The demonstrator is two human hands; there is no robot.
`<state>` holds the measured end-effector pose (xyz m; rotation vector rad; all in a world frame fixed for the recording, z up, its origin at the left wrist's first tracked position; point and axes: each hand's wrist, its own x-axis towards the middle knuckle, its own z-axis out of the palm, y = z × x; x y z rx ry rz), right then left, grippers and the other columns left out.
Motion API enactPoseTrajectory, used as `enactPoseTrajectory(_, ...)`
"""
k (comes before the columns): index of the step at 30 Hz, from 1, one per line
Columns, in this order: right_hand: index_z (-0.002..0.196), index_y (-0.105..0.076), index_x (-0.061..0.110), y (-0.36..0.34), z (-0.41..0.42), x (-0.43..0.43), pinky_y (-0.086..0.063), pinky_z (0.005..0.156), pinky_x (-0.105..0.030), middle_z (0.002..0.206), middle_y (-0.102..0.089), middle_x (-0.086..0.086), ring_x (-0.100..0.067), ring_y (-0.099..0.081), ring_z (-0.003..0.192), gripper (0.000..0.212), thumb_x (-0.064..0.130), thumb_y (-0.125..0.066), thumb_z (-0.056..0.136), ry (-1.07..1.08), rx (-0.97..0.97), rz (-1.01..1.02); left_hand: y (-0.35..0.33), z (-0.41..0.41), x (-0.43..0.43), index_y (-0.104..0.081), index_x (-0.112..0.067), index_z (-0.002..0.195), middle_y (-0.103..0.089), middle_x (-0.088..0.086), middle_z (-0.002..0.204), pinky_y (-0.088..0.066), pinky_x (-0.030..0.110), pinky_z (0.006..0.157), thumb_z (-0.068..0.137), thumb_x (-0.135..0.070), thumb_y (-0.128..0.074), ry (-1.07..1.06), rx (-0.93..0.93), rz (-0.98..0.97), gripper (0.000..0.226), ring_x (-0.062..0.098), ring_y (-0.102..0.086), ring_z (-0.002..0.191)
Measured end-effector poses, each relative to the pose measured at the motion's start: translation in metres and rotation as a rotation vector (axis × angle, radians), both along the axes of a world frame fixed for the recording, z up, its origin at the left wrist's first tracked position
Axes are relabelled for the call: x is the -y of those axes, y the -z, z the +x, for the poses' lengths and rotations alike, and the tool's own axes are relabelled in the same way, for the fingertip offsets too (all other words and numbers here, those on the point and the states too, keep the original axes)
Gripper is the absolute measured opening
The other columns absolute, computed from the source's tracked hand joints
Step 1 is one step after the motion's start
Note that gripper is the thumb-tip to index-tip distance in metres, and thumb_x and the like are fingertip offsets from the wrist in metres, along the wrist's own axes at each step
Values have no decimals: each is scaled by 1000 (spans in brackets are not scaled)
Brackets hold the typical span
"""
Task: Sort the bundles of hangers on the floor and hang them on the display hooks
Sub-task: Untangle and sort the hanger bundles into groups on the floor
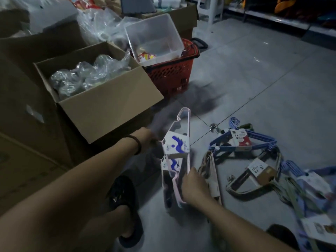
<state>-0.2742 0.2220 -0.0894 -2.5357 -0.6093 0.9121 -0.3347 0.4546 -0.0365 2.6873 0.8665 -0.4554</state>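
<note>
Holding the pink hangers (pixel 181 142) off the floor (pixel 245 79) with both hands. The left hand (pixel 147 137) grips the corner by the white label (pixel 175 143), though its fingers are blurred and partly hidden. The right hand (pixel 192 186) is curled round the thin bars at the low end. A second label sits just under the first, so this looks like two bundles held together.

Risks from here:
- The right hand only has thin bars, so the lower bundle could slide out and drop by the sandal (pixel 125 202).
- The top hook points toward the cardboard box (pixel 101 106), which is close on the left. A swing that way could snag its flap.
- The beige hangers (pixel 209 166) stand just beside the right hand and may catch and drag along.
- The blue hangers (pixel 241 142) and brown hangers (pixel 258 173) lie overlapped on the floor to the right, and more pale blue ones are tangled past them. Pulling one could lift the others and mix the colours.
- The light is dim, so the labels are hard to read and a bundle could be sorted wrong.

No display hooks are in view, so nothing is hung yet.
</note>
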Motion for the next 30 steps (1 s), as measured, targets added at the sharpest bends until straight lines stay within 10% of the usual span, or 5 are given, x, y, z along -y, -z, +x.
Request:
enactPoseTrajectory(12, 140, -43, 13, 107, -39, -39, -48, 84, -35, 145, -48, -15, -30, -54, 125, 40, 27, -52, 104, 31, 88, -189, 127, 8, 1, -62, -30, 126, -45, 11, 138, -52, 53, 99, 97, -29, -63, -222, -107, -67, 29, 38, -51, 123)
enactPoseTrajectory(20, 144, -43, 9, 104, -16, -28, -50, 96, -36, 137, -58, -17, -33, -59, 124, 47, 30, -52, 104, 11, -239, -153, 144, 18, 33, -38, -27, 148, 15, 15, 169, -30, 69, 116, 96, -23, -65, -317, -228, -141, 59, 55, 1, 153)
enactPoseTrajectory(25, 137, -60, 16, 57, 28, 26, -47, 107, -36, 140, -62, -13, -32, -59, 126, 39, 33, -53, 103, -250, -241, -137, 95, 35, 79, -34, -22, 152, -4, 21, 166, -30, 67, 115, 94, -46, -62, -197, -305, -80, 69, 51, -9, 152)
enactPoseTrajectory(30, 116, -71, 12, -10, 82, 118, -54, 80, -32, 118, -71, -16, -32, -70, 104, 31, 32, -51, 103, -281, -178, -228, 15, 92, 170, -58, -9, 142, -57, 13, 146, -47, 39, 109, 103, -24, -53, 186, -488, -117, 42, 31, -56, 134)
